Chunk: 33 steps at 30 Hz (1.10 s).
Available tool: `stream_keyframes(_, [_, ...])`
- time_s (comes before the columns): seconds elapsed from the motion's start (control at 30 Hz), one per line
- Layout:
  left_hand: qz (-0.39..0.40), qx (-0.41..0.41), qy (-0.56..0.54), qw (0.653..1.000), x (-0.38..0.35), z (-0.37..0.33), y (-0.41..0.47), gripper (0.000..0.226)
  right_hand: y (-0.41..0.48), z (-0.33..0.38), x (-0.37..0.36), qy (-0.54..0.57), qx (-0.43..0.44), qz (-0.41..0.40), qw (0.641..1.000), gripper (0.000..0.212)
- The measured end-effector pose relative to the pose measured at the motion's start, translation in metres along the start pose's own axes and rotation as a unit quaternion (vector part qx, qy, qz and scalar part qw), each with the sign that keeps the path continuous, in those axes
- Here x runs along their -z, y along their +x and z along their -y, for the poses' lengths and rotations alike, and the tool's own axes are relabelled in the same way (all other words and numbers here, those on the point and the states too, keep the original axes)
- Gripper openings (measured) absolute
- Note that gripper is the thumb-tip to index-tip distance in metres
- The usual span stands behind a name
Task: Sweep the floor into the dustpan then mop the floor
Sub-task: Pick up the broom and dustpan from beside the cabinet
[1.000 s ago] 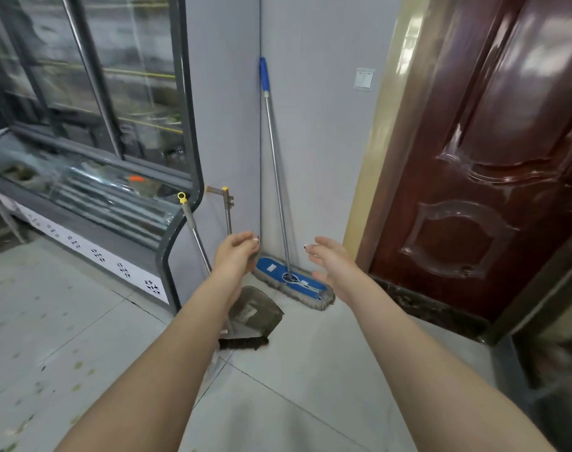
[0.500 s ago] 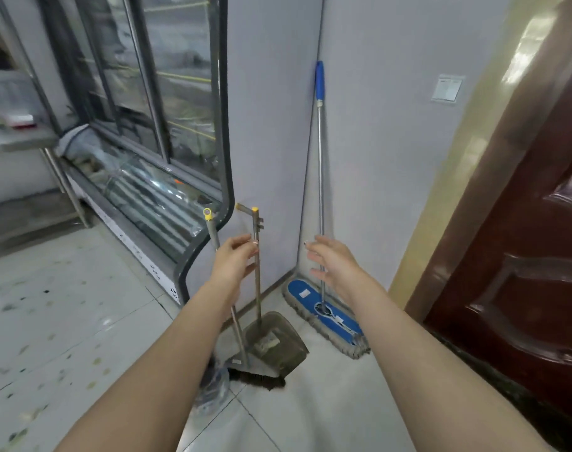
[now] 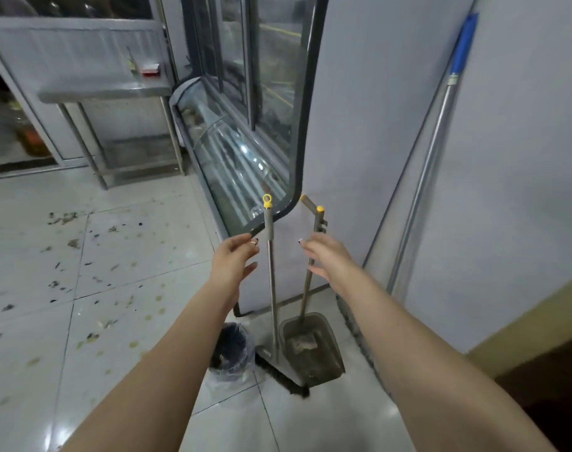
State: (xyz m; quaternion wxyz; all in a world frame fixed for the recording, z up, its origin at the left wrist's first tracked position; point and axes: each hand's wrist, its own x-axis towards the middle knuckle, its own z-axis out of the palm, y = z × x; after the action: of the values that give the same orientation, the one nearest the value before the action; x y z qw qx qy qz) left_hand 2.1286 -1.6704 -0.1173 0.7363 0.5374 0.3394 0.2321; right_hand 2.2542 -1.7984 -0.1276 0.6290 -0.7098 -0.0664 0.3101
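A broom [image 3: 270, 275] with a grey handle and yellow ring tip stands upright against the display case, its dark bristles on the floor. Beside it stands a grey dustpan [image 3: 310, 349] with a long yellow-capped handle [image 3: 314, 243]. My left hand [image 3: 234, 261] is spread open just left of the broom handle, not touching it. My right hand [image 3: 323, 257] is open at the dustpan handle, fingers in front of it. A mop with a metal pole [image 3: 431, 164] and blue grip leans on the wall to the right. Debris [image 3: 92, 265] is scattered over the white floor tiles at left.
A glass display case [image 3: 245, 148] stands straight ahead, with a steel table [image 3: 105, 93] to its left. A small bin lined with a clear bag [image 3: 230, 352] sits on the floor by the broom head. A brown door [image 3: 552, 376] is at the lower right.
The view has swung left and closer to the corner. Both hands have risen toward the tops of the two handles; the left hand has opened and shifted to the broom's left side.
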Motion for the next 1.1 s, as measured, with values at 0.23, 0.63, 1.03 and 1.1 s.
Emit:
stream_keyframes(0.23, [-0.031, 0.022, -0.002, 0.999, 0.014, 0.014, 0.083, 0.027, 0.092, 0.000, -0.033, -0.045, -0.023, 0.024, 0.998, 0.051])
stream_keyframes(0.63, [-0.032, 0.080, 0.005, 0.996, 0.027, 0.021, 0.252, 0.032, 0.251, 0.012, -0.092, -0.106, -0.066, 0.053, 0.991, 0.011])
stream_keyframes(1.03, [-0.071, 0.154, -0.027, 0.985, 0.020, 0.070, 0.316, 0.024, 0.350, 0.003, -0.095, -0.192, 0.023, -0.011, 0.981, 0.049])
stream_keyframes(1.1, [-0.081, 0.160, -0.029, 0.983, 0.018, 0.073, 0.322, 0.024, 0.363, 0.004, -0.096, -0.211, 0.024, -0.007, 0.977, 0.056])
